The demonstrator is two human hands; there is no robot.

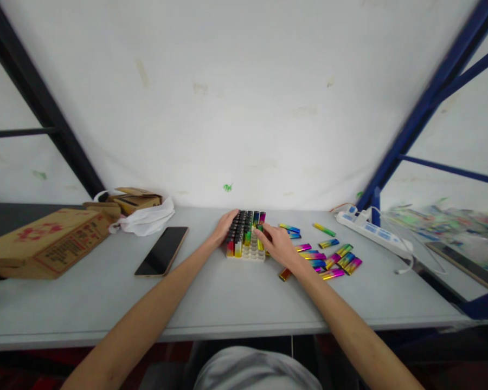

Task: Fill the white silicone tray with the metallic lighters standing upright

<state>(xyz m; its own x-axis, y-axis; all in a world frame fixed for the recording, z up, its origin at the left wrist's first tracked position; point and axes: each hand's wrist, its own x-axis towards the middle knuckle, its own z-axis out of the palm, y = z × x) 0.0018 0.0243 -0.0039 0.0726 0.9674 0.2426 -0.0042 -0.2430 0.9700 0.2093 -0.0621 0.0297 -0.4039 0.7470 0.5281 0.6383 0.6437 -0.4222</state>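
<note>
A pale tray (250, 253) with round slots stands on the table, packed on its left and back with upright black-topped pieces (239, 222) that look like lighters. Several have shiny coloured bodies. Pale slots show at the tray's front right. My left hand (224, 227) is curled round the tray's left side, its fingertips reaching the back corner. At the right side, my right hand (277, 244) has thumb and fingers closed about a yellow-green metallic lighter (261, 244) at the slots; the fingers partly cover it. Loose metallic multicoloured lighters (332, 261) lie beside my right wrist.
A phone (162, 252) lies left of my left forearm. Farther left are a cardboard box (49, 238), a smaller open box (136, 201) and a white plastic bag (148, 218). A power strip (374, 233) with cables lies at right, by a blue metal frame (415, 119).
</note>
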